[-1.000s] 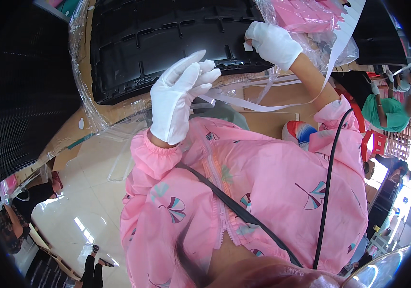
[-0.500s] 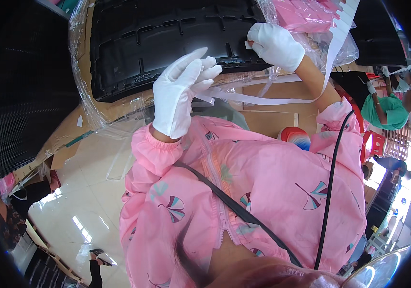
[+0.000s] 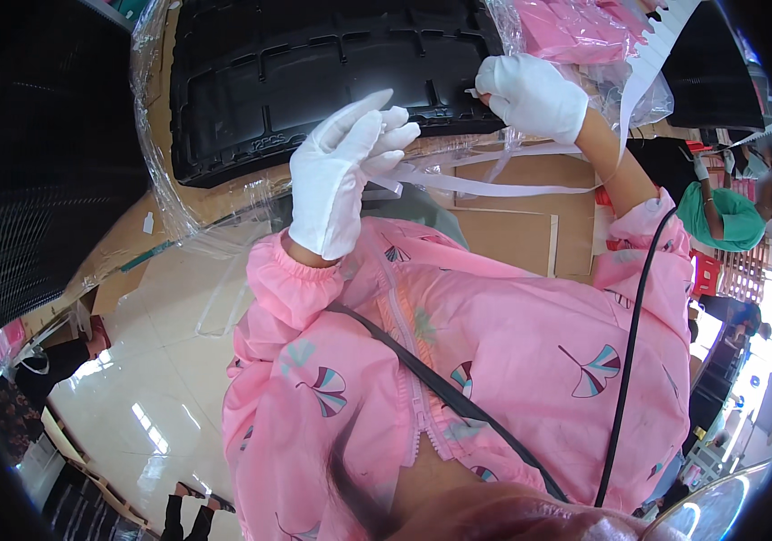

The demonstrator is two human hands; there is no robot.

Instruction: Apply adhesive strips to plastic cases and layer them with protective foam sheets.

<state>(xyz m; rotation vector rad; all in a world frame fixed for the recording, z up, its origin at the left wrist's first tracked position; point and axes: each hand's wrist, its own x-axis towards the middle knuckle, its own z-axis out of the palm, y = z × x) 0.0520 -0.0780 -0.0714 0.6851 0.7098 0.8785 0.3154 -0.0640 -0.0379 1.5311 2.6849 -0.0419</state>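
In the middle of the frame, the left hand [image 3: 345,180], in a white cloth glove, is rising with its fingers stretched out and slightly fanned, the palm facing right; a thin white plastic strap [image 3: 494,187] is passing against its fingertips, though whether the fingers are pinching it cannot be told. The strap is running rightward across the upper centre toward the right forearm. In the upper right, the right hand [image 3: 534,95], also gloved in white, is curling closed on the near edge of a large black moulded plastic tray [image 3: 314,72], where clear crinkled plastic wrap [image 3: 160,180] is hanging loose around it. The tray is lying across the top of the frame on a brown cardboard-covered desk [image 3: 512,225]. A clear bag of pink fabric [image 3: 584,32] is sitting at the upper right, just beside the right hand. Pink patterned sleeves are filling the lower centre.
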